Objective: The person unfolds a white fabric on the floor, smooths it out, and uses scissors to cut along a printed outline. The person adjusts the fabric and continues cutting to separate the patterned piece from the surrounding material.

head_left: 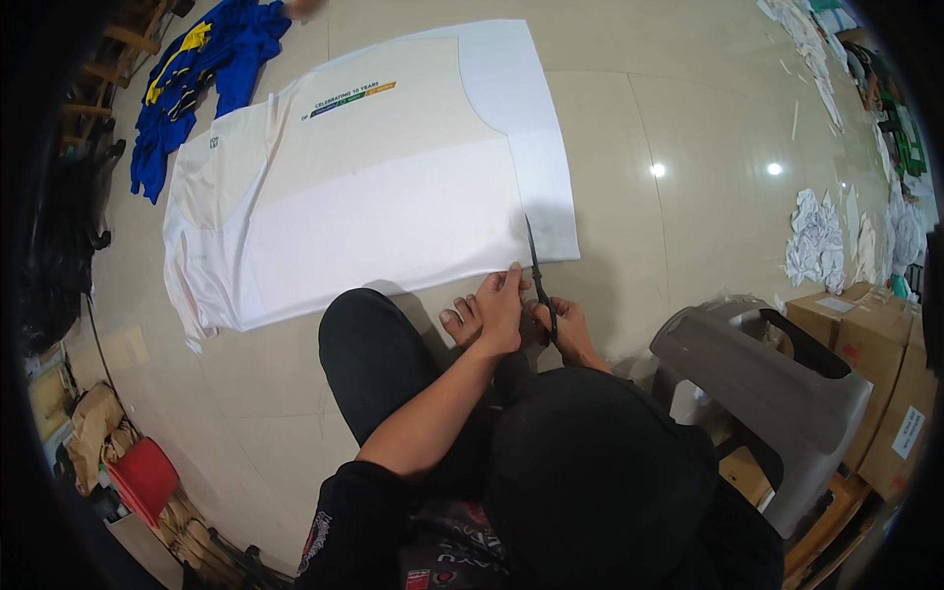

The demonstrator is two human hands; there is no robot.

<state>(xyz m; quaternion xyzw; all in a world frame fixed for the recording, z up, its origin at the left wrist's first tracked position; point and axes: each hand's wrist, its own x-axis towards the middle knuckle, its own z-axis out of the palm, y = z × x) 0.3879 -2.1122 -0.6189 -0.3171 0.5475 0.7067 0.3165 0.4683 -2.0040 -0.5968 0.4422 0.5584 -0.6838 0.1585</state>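
Observation:
A large white fabric sheet (374, 216) with printed, cream-tinted panels lies on the tiled floor. My left hand (499, 305) pinches its lower edge near the right side. My right hand (562, 324) grips black-handled scissors (538, 275), whose blades reach over that edge, pointing away from me along a pale panel's border. Bare toes (457, 324) show beside my left hand, and my bent knee in dark trousers (364, 344) is just left of them. A black cap on my head hides part of the lower view.
Blue and yellow garments (197, 79) lie at top left. At right are a grey plastic stool (688, 344), cardboard boxes (885, 374) and white fabric scraps (814, 241). A red object (143, 482) and brown paper items sit at lower left. Dark piled items line the left side.

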